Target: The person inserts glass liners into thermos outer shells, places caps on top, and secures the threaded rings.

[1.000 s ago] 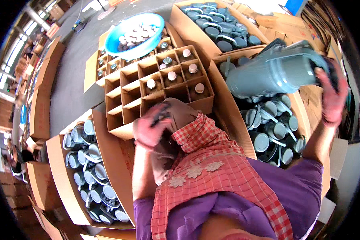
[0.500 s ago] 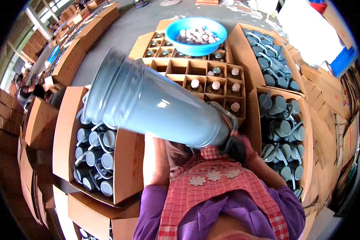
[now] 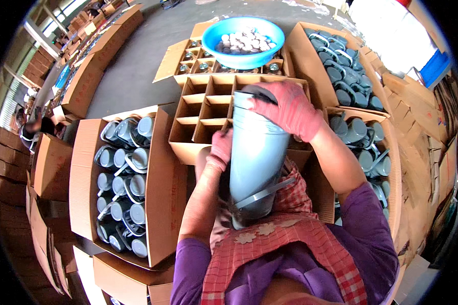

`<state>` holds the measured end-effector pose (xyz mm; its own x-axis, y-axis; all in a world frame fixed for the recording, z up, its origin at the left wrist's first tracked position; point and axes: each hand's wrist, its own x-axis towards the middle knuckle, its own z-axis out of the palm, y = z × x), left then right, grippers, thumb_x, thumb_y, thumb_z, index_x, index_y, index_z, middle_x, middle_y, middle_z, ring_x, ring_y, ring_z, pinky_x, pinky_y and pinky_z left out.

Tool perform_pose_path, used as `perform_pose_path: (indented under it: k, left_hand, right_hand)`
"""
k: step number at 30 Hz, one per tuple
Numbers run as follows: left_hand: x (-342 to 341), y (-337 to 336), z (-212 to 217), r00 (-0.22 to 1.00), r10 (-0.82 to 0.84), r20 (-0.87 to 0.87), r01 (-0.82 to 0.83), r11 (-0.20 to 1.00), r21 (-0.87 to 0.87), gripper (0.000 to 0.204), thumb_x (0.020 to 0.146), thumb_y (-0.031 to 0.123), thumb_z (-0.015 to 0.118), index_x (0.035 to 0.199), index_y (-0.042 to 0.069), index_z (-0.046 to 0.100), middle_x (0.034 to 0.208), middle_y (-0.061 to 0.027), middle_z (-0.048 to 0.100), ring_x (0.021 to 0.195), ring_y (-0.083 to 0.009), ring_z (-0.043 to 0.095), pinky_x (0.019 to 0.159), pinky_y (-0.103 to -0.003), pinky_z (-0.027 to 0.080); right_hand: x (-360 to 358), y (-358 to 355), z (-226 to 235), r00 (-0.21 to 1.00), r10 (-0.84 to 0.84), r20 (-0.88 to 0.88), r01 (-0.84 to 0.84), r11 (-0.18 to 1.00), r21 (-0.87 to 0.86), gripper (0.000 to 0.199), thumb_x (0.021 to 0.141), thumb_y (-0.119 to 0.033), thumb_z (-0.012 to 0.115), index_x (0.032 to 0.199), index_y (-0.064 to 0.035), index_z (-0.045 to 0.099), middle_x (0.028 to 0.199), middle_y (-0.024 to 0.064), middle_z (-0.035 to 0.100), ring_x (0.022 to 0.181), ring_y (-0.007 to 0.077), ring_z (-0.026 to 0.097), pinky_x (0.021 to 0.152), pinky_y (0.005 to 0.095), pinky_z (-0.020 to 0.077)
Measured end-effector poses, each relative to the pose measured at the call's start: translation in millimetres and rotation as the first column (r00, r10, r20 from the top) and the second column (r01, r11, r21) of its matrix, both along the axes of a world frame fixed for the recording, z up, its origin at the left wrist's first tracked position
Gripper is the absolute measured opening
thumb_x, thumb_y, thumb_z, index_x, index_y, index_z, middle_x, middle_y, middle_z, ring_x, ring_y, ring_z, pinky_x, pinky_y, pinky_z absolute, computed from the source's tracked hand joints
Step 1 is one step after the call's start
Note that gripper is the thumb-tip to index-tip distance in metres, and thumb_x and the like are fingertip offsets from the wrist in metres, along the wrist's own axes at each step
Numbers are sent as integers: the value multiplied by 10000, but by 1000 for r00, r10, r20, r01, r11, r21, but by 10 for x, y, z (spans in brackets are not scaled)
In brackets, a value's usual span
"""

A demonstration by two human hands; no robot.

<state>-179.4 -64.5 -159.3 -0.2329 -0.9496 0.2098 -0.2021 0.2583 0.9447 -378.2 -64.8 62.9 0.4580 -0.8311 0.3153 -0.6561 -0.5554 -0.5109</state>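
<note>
A tall grey-blue plastic casing (image 3: pixel 257 157), like a flask body with a strap handle (image 3: pixel 264 192), stands nearly upright, its lower end by my lap. My gloved right hand (image 3: pixel 290 109) is wrapped over its upper rim, the thumb on the outside and the fingers reaching over the top. My gloved left hand (image 3: pixel 221 148) is closed against the casing's left side, with its fingertips partly hidden. Just beyond lies a carton with cardboard dividers (image 3: pixel 193 111); the compartments on its left hold nothing, and my right hand and the casing cover much of the rest.
A blue basin (image 3: pixel 208 40) of small silvery caps (image 3: pixel 247 40) rests on another divided carton (image 3: pixel 168 63). Open cartons of grey-blue handled casings stand at the left (image 3: pixel 160 188) and right (image 3: pixel 303 48). Flattened cardboard (image 3: pixel 417 147) lies at the far right.
The casing has swung from leaning up to the left to nearly upright before me. My right hand went from its low end to its upper rim; my left hand came into view.
</note>
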Motion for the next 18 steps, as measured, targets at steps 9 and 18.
perform_pose_path:
  k: [9,18]
  left_hand:
    - [434,-178,1218,547,-139,-826,46,990,-136,544,777,285,563,1194,-61,515,1285,-278,457,1169,-395,472,1027,-462,338]
    - [393,-30,2411,875,385,294,-269,891,-365,259,654,213,770,754,24,625,673,-61,606,583,-125,545,599,-235,448]
  right_hand:
    - [279,-874,-830,434,427,793,-735,677,38,513,921,-315,475,1309,14,413,919,29,524,812,93,461,767,224,391]
    - [-249,-1419,-1640,848,-256,464,34,900,435,359,817,-286,658,1072,-34,638,1010,78,674,898,137,617,799,284,470]
